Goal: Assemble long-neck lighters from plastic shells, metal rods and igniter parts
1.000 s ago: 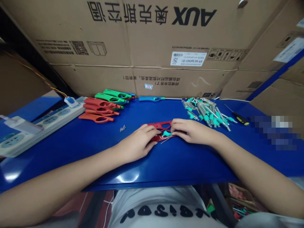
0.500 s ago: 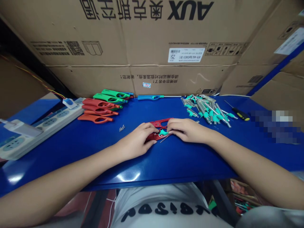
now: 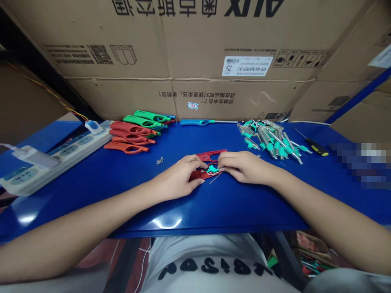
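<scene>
In the middle of the table, my left hand (image 3: 187, 177) grips a red lighter half-shell (image 3: 198, 175) with thumb and fingers. A green trigger piece (image 3: 213, 169) lies in that shell, with a thin pale wire looping around it. Fingertips of my right hand (image 3: 246, 167) are pinched together at the right end of these inner parts; exactly what lies between them is hidden. Just behind, a second red half-shell (image 3: 210, 156) rests with its handle opening showing. A thin rod (image 3: 215, 178) sticks out on the near side of the held shell.
Red and green lighter bodies (image 3: 131, 138) are stacked left beside a power strip (image 3: 64, 158). Small screws (image 3: 160, 160) lie nearer. A blue lighter (image 3: 197, 122) is at the back. Right are a pile of metal tubes with green triggers (image 3: 271, 140) and a screwdriver (image 3: 316, 146). Cardboard (image 3: 122, 85) walls the back.
The view has shifted slightly, so the things on the table sit a little further right in the picture. Both hands keep nearly the same hold around the red shell.
</scene>
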Demonstrator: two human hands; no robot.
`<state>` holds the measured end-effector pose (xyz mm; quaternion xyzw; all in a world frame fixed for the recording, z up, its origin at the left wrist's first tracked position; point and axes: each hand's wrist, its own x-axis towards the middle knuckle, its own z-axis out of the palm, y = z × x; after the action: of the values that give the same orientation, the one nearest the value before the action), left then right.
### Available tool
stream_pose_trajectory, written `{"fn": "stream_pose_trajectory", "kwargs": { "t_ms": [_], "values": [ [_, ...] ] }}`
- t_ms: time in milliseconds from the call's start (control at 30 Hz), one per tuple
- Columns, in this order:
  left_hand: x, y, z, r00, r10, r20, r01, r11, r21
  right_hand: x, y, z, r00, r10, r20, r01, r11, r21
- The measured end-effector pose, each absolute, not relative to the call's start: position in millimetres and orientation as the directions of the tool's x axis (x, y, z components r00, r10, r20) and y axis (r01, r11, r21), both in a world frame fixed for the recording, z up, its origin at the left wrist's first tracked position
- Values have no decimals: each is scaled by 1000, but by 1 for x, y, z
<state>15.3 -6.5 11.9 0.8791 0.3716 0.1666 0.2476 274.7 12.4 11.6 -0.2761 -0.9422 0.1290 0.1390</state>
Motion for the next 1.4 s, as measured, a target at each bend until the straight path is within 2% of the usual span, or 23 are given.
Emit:
{"fn": "stream_pose_trajectory", "kwargs": {
  "t_ms": [133, 300, 433, 533, 633, 767, 867, 933, 1133, 1233, 1400],
  "values": [
    [15, -7, 10, 673, 731, 115, 582, -619, 527, 275, 11, 15, -826, 538, 170, 494, 835, -242],
    [16, -10, 9, 704, 693, 159, 561, -679, 474, 273, 6, 17, -852, 502, 147, 507, 862, -5],
    [17, -13, 9, 759, 622, 193, 539, -766, 350, 271, 3, 18, -869, 473, 142, 490, 862, 131],
    [18, -17, 9, 787, 591, 178, 558, -805, 202, 271, 2, 19, -872, 471, 136, 488, 860, 149],
    [18, -20, 9, 793, 590, 152, 589, -806, 51, 271, 3, 19, -859, 491, 146, 507, 855, 106],
    [19, -24, 10, 789, 603, 120, 612, -789, -58, 275, 8, 21, -758, 589, 281, 626, 777, 60],
    [19, -24, 11, 784, 613, 97, 619, -782, -72, 287, 19, 24, -574, 722, 387, 797, 601, 61],
    [19, -24, 11, 784, 616, 82, 621, -781, -69, 300, 28, 24, -410, 818, 402, 900, 434, 36],
    [20, -21, 11, 781, 617, 92, 621, -783, -27, 336, 51, 15, -65, 970, 234, 991, 36, 126],
    [20, -18, 10, 778, 618, 114, 621, -784, 10, 339, 55, 12, 16, 986, 167, 993, -35, 112],
    [17, -14, 8, 756, 628, 185, 619, -778, 110, 341, 60, 11, 23, 990, 137, 997, -33, 70]
  ]
}}
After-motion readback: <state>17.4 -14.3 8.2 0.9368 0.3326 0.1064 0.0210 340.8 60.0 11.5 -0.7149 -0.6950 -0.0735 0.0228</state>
